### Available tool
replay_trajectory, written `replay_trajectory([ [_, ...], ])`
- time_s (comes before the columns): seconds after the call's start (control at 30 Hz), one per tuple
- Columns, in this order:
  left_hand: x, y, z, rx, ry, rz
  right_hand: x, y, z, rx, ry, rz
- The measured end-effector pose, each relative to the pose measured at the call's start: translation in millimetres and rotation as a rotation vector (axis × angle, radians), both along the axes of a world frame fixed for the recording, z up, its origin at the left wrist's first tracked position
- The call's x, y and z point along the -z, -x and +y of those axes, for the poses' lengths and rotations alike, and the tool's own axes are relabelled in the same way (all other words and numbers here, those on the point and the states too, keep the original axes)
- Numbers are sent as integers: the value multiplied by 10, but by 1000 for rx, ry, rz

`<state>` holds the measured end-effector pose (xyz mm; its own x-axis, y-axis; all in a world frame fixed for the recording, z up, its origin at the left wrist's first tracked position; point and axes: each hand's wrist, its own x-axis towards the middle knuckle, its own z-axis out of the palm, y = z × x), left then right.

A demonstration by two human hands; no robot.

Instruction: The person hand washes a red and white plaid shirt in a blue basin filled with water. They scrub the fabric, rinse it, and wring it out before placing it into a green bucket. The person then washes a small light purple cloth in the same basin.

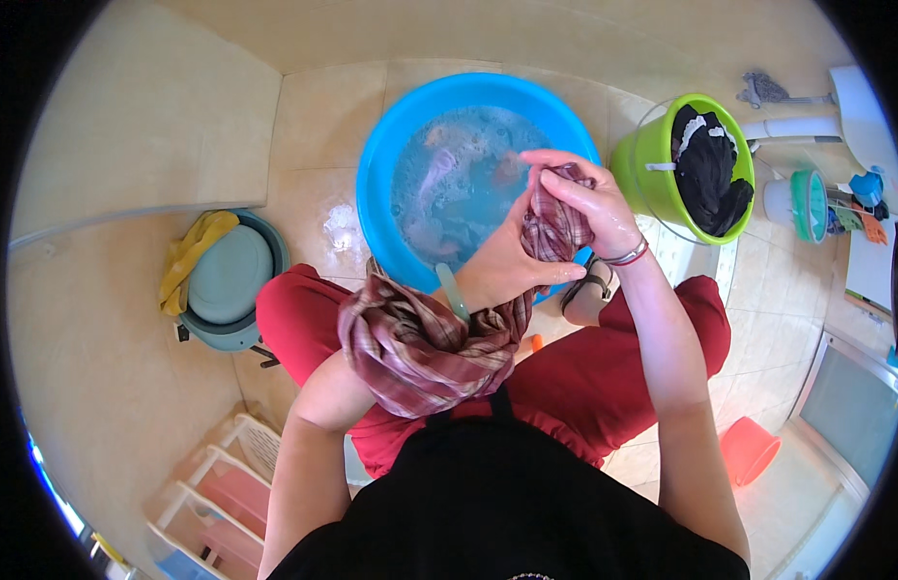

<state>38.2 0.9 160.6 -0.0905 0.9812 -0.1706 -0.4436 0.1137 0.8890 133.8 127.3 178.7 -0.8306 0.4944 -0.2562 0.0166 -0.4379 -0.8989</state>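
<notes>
A wet maroon plaid cloth (425,348) is looped in thick folds round my left forearm and runs up between my hands as a twisted bundle. My left hand (512,259), below a pale green bangle (452,292), cups the bundle from the left, thumb stretched beneath it. From the right, my right hand (608,215) clasps the same bundle near its top, the fingers reaching over it. Whether the cloth is a shirt or something else cannot be made out. Just beyond my hands stands a blue basin (372,184) of sudsy water, with pale cloth partly visible under the foam.
A lime green bucket (642,174) of dark clothes stands right of the basin. At left, a yellow cloth (193,256) hangs over stacked grey-green basins (231,275). A white shelf rack (217,474) is at lower left, a coral bucket (749,451) at lower right. The tiles (343,227) look wet.
</notes>
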Motion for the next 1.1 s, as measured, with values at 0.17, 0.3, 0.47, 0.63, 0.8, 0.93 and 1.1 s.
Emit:
replay_trajectory([
  [0.17,-60,-59,25,103,269,191,-77,14,-34,-17,-279,-147],
  [0.3,62,-92,53,132,370,435,79,36,-102,79,-338,-187],
  [0.47,276,-125,46,112,423,671,198,85,-129,85,-542,-321],
  [0.63,231,-155,122,152,469,781,156,89,-133,91,-612,-454],
  [0.8,168,-178,151,169,527,852,215,116,-159,81,-659,-522],
  [0.93,377,-191,107,168,543,846,341,157,-201,56,-784,-657],
  [1.1,466,-218,189,316,636,901,501,146,-228,79,-755,-718],
])
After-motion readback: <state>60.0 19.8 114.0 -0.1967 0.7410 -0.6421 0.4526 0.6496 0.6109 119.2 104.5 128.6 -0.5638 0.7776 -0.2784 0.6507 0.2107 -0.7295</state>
